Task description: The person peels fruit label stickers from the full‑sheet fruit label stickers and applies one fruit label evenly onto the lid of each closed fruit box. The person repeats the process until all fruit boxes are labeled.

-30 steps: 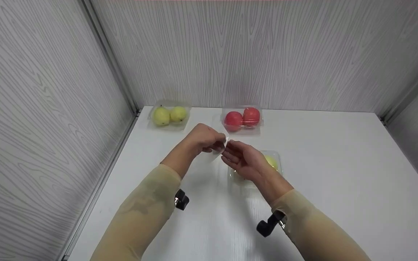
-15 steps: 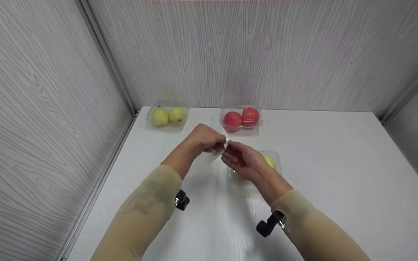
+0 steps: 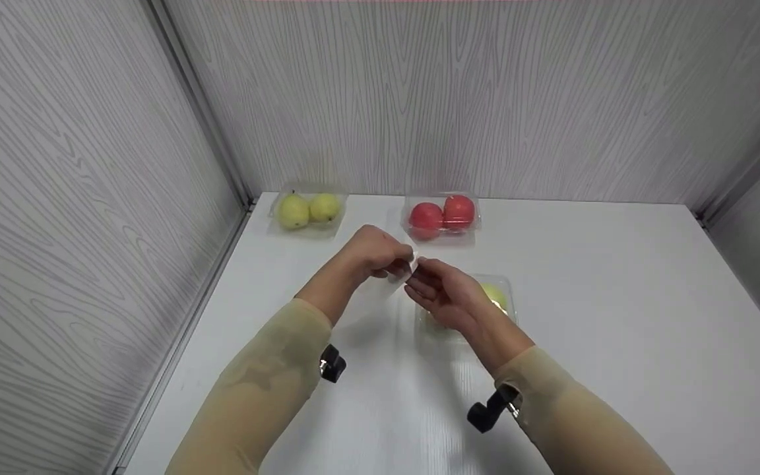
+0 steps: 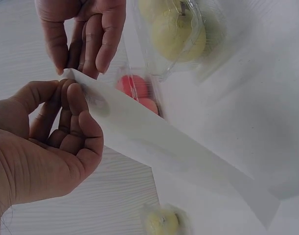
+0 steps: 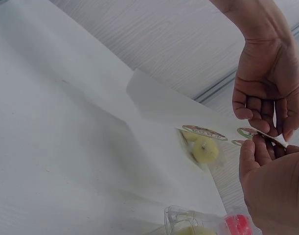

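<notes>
A white sticker sheet [image 4: 154,134] slants between my hands above the table; its oval printed stickers [image 5: 204,132] show in the right wrist view. My left hand [image 3: 375,253] pinches the sheet's upper end between thumb and fingers. At that same end, the thumb and fingertips of my right hand [image 3: 451,293] pinch the edge. Whether a sticker has lifted there is hidden by the fingers. Below the right hand sits a clear plastic box with yellow-green fruit [image 3: 494,295] inside, partly covered by the hand.
Along the table's back edge stand two clear boxes, one with yellow-green pears [image 3: 293,211] at left, one with red round fruit [image 3: 426,219] near the middle. Grey wood-grain panels [image 3: 446,99] enclose the back and sides of the white table [image 3: 604,316].
Both hands stay almost in place at the sheet's end. The sheet's visible edge between the fingertips has turned slightly, and the fingers have shifted a little.
</notes>
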Tool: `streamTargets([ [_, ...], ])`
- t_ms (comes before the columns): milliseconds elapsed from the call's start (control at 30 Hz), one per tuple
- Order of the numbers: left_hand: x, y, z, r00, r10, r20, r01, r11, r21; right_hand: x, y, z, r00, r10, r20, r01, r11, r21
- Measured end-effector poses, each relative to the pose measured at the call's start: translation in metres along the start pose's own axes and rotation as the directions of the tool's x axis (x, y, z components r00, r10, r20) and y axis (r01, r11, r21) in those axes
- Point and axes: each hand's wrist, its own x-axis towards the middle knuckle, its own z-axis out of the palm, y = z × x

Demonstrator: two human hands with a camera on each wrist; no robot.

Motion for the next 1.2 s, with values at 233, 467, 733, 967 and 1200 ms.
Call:
streamTargets([
  [233,-0.001,-0.002,-0.002,1.000,-0.021,0.015,0.021,1.000,-0.011,0.002,0.003,0.000,1.000,0.011,-0.019,-0.011,1.000,0.001],
  [467,0.000,-0.005,-0.006,0.999,-0.030,0.026,0.031,0.998,-0.058,0.003,0.002,0.000,0.999,0.016,-0.027,-0.017,1.000,-0.002],
  [733,0.000,-0.007,-0.011,0.999,-0.035,0.026,0.037,0.992,-0.119,0.005,0.001,-0.003,0.999,0.020,-0.038,-0.019,1.000,0.009],
  [967,-0.001,-0.008,-0.015,0.999,-0.042,0.011,0.044,0.990,-0.134,0.005,0.001,-0.008,0.999,0.012,-0.047,-0.011,1.000,0.025],
  [1200,-0.001,-0.008,-0.024,0.997,-0.077,-0.021,0.074,0.988,-0.136,0.005,-0.003,-0.011,0.998,0.021,-0.067,-0.019,0.999,0.032],
])
